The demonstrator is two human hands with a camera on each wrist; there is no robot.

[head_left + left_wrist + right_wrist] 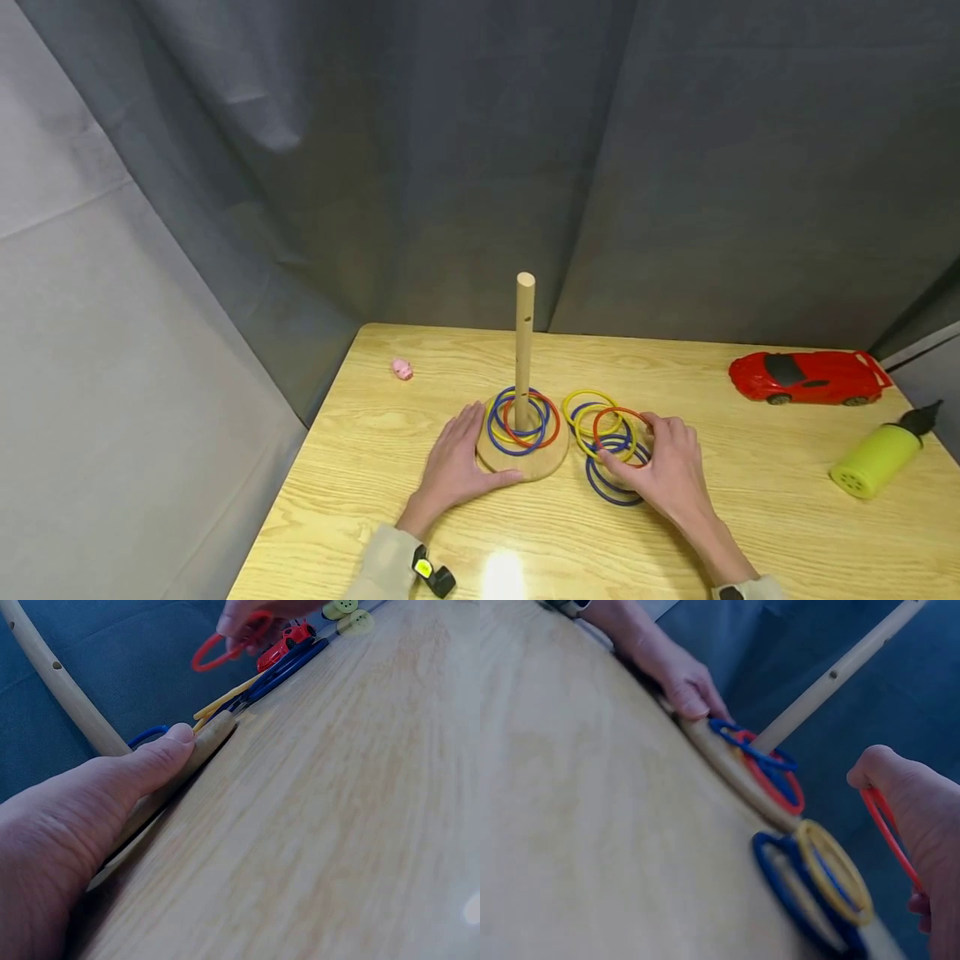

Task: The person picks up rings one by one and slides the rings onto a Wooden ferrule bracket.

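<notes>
A wooden ring-toss stand (553,463) has a round base and an upright peg (522,350). Several blue, red and yellow rings lie around the peg's foot, among them a blue ring (512,454). My left hand (456,468) grips the base at its left and front edge, thumb (161,757) along the rim. Between thumb and fingers, my right hand (667,473) pinches a red ring (892,842), which is raised above the loose pile. That pile, just right of the base, has yellow rings (588,392) and blue rings (613,503) overlapping on the table.
A small pink pig figure (402,368) stands at the back left of the wooden table (315,517). To the right are a red toy car (813,377) and a yellow-green bottle-shaped thing with a black nozzle (876,461). Grey curtains (450,167) hang behind and at the left.
</notes>
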